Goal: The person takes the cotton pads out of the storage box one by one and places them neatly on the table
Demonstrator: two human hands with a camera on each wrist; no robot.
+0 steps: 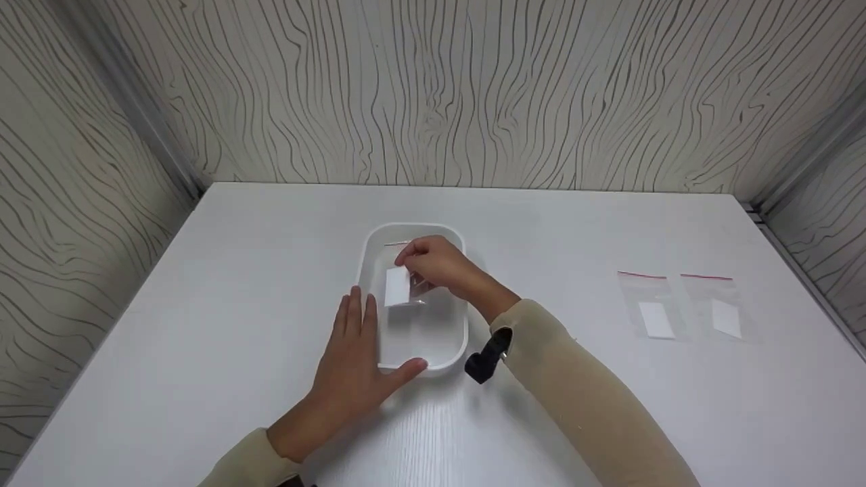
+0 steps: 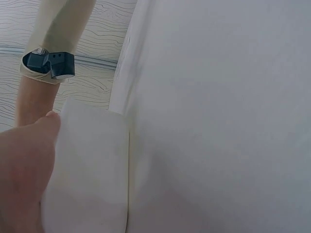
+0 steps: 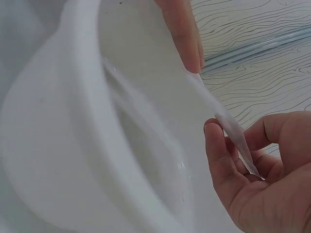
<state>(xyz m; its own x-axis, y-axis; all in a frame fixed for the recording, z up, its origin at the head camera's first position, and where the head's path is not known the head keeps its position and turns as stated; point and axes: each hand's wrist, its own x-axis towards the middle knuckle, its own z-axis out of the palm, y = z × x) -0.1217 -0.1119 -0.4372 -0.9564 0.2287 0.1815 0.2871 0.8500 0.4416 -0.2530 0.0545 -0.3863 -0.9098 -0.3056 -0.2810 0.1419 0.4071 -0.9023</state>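
My right hand point(image 1: 440, 262) pinches a small clear zip bag point(image 1: 398, 287) with a white card in it, above the white plastic tray point(image 1: 465, 338). From the right wrist view, this bag point(image 3: 233, 131) appears edge-on between thumb and fingers. Inside the tray lies clear plastic point(image 3: 146, 121), probably another bag; a thin reddish zip line shows near the far end. My left hand point(image 1: 355, 358) rests along the tray's left side, fingers straight, its thumb on the near rim. The left wrist view shows part of that hand beside the tray's white wall point(image 2: 90, 165).
Two more zip bags, a left one point(image 1: 653, 308) and a right one point(image 1: 720, 308), lie flat on the white table point(image 1: 575, 237) at the right, each with a red zip line and a white card. Wood-patterned panels point(image 1: 473, 95) stand behind and at both sides.
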